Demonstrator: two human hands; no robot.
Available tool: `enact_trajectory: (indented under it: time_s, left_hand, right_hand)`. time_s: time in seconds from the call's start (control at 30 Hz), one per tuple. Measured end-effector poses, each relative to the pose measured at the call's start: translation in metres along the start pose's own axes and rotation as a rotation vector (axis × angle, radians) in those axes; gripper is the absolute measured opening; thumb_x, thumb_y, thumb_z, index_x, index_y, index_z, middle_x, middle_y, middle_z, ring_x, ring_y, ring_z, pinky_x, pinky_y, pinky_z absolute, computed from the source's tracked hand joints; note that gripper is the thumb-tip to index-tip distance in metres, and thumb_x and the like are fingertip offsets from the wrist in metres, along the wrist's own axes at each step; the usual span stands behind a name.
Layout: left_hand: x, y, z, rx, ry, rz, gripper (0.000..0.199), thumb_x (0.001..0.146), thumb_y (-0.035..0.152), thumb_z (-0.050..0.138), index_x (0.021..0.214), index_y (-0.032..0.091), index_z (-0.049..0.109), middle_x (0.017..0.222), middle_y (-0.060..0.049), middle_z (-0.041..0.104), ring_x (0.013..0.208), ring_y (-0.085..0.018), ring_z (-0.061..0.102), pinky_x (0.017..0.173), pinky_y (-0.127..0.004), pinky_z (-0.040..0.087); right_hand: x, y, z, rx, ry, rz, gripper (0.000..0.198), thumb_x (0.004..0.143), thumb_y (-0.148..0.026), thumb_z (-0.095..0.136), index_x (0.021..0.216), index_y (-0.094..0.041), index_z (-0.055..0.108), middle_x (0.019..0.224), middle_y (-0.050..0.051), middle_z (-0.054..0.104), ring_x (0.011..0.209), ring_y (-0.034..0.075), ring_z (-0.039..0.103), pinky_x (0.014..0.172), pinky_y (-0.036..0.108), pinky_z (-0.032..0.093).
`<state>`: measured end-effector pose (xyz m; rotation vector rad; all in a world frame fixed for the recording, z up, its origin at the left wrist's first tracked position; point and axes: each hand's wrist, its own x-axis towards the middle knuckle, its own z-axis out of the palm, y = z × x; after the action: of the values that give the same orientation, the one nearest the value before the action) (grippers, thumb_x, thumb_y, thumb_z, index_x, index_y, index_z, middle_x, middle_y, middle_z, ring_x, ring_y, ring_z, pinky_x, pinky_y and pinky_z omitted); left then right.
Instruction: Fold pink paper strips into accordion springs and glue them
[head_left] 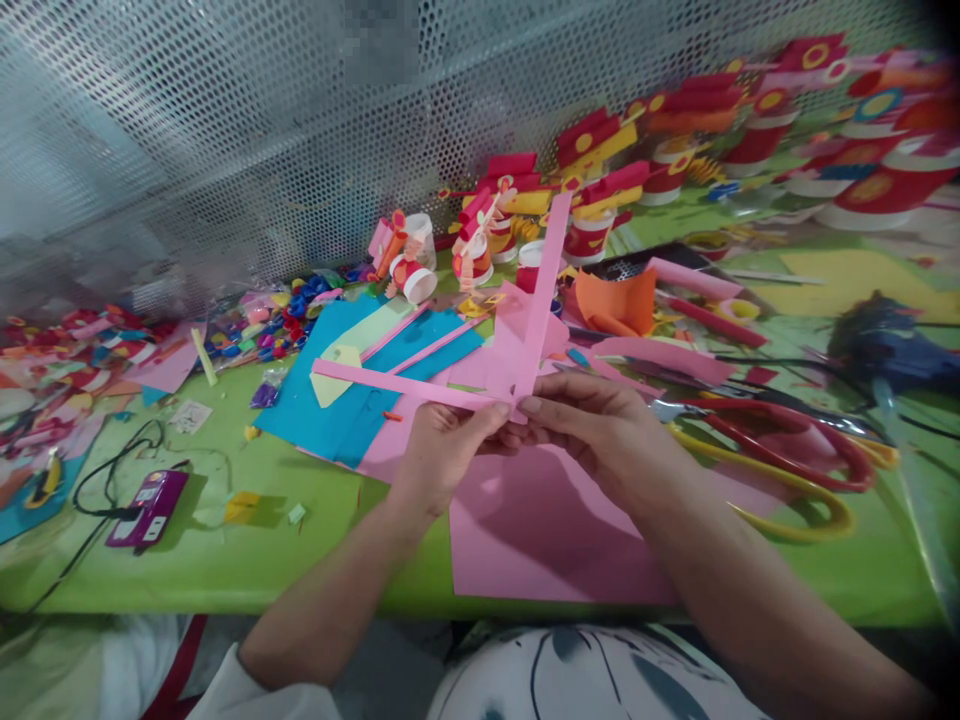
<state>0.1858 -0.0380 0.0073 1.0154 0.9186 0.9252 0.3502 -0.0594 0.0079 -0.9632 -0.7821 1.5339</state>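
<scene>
Two narrow pink paper strips meet at a corner between my fingers. One pink paper strip (397, 382) points left, and the other (549, 280) rises up and away. My left hand (450, 440) pinches the corner from the left with thumb and fingers. From the right, my right hand (592, 420) pinches the same corner, its thumb and forefinger closed on the paper. Below both hands lies a large pink paper sheet (517, 540). Beyond them are blue paper sheets (352, 400) with a pale green piece (337, 375) on top.
Red-handled scissors (810, 425) and a yellow handle (795, 525) lie right of my hands. Decorated paper cups (412, 278) stand along the perforated metal screen (285, 130). A purple power strip (148, 508) with black cable lies left. A glue gun (885, 335) sits far right.
</scene>
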Motion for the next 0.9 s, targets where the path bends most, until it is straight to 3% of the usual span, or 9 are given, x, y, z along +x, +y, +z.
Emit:
enact_trajectory:
  time_s: [0.63,0.9]
  left_hand:
    - [-0.001,0.0015,0.0005,0.012,0.001,-0.017,0.02,0.083,0.034,0.075,0.081,0.014,0.079,0.068,-0.005,0.075,0.063,-0.014,0.07,0.066,-0.026,0.06]
    - [-0.0008,0.0023,0.0005,0.044,-0.012,-0.024,0.025,0.082,0.038,0.075,0.082,0.013,0.079,0.072,-0.008,0.076,0.065,-0.016,0.071,0.068,-0.028,0.061]
  right_hand:
    - [0.0004,-0.0007,0.0008,0.004,0.022,0.001,0.02,0.064,-0.03,0.092,0.077,-0.021,0.079,0.073,0.001,0.073,0.065,0.014,0.066,0.068,0.03,0.055]
    - [0.0005,0.0028,-0.0021,0.007,-0.006,-0.011,0.015,0.069,-0.027,0.089,0.079,-0.022,0.08,0.074,0.001,0.073,0.067,0.014,0.066,0.068,0.029,0.054]
